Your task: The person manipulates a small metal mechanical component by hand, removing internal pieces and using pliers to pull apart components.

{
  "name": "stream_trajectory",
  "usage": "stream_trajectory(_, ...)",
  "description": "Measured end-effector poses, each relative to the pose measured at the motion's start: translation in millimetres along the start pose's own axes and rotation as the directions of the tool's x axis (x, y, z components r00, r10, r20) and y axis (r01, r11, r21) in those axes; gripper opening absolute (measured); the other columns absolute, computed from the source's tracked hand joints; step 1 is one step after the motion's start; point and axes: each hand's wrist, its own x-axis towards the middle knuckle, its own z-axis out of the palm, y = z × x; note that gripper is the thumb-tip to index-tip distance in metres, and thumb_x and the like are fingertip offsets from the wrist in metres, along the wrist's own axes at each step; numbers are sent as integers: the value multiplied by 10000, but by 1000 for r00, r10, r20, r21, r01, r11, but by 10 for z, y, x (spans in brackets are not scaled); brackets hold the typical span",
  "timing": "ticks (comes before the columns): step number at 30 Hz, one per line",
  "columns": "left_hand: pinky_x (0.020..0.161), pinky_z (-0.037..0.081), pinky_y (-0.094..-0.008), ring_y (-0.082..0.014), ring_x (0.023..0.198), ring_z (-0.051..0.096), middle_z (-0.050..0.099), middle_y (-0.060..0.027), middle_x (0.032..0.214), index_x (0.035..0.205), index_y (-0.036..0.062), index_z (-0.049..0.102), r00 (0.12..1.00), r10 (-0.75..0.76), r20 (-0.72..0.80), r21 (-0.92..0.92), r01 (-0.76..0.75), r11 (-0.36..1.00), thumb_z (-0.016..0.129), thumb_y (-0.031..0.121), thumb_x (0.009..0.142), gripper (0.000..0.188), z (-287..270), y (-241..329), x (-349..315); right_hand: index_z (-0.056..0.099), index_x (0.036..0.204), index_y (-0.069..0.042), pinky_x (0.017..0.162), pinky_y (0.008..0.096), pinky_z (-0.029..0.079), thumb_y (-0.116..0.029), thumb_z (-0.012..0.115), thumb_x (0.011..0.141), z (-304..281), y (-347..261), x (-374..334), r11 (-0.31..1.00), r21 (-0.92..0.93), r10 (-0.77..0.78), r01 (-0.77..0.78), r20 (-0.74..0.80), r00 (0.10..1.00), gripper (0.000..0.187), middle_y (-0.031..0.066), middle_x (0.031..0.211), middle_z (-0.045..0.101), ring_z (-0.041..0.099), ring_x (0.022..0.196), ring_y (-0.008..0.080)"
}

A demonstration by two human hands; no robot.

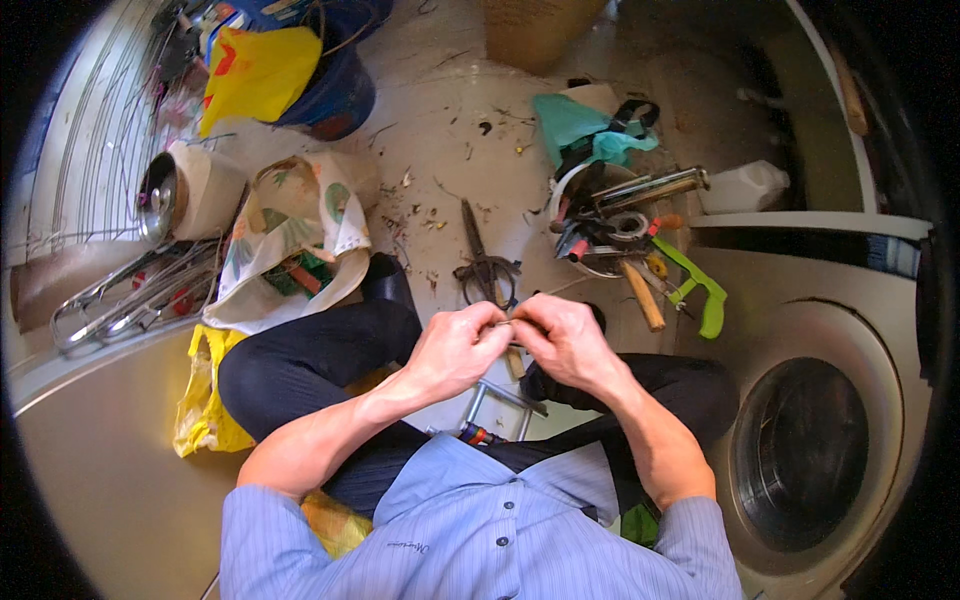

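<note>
My left hand (452, 348) and my right hand (566, 338) meet in front of me, above the floor between my bent knees. Both are closed in a pinch, fingertips nearly touching. A tiny thin piece (504, 322) shows between the fingertips, too small to name. Just beyond the hands a pair of dark scissors (484, 262) lies on the floor, blades pointing away from me. Below the hands, between my legs, are a metal frame-like tool (478, 408) and a screwdriver-like handle (480, 434) in red and dark colours, partly hidden by my shirt.
At right, a bucket of tools (600, 262) holds a hammer (642, 296) and a green-handled tool (708, 300). A round-doored washing machine (810, 440) stands right. A patterned bag (290, 240) and yellow bag (208, 400) sit left. Scraps (415, 220) litter the floor near a blue bucket (340, 95).
</note>
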Motion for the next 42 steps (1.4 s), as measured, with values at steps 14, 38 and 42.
stream_trajectory(14, 676, 584, -300, -178, 841, 697, 675, -156, 985, 1132, -72, 592, 857, -246, 453, -131, 337, 932, 482, 20, 919, 256, 209, -931, -2, 638, 884, 15, 634, 325, 494, -21, 665, 840, -593, -48, 85, 972, -233, -119, 37, -349, 930, 63, 147, 787, 629, 630, 685, 266)
stream_trajectory(38, 911, 498, -449, -389, 1035, 634, 685, -206, 1030, 1005, 69, 698, 816, -493, -302, 375, 578, 725, 603, 215, 816, 257, 704, -2907, 850, 644, 892, 14, 579, 262, 437, 18, 676, 825, -977, -78, -48, 953, -293, -79, -80, -492, 867, 74, 96, 719, 575, 541, 608, 180)
stream_trajectory(42, 917, 488, -459, -401, 1044, 622, 669, -229, 1061, 1046, 51, 676, 766, -519, -378, 351, 638, 686, 604, 267, 812, 326, 650, -2878, 919, 647, 898, 15, 581, 253, 433, 10, 675, 833, -1036, 18, -49, 979, -166, 6, -118, -558, 830, 71, 91, 718, 572, 537, 610, 162)
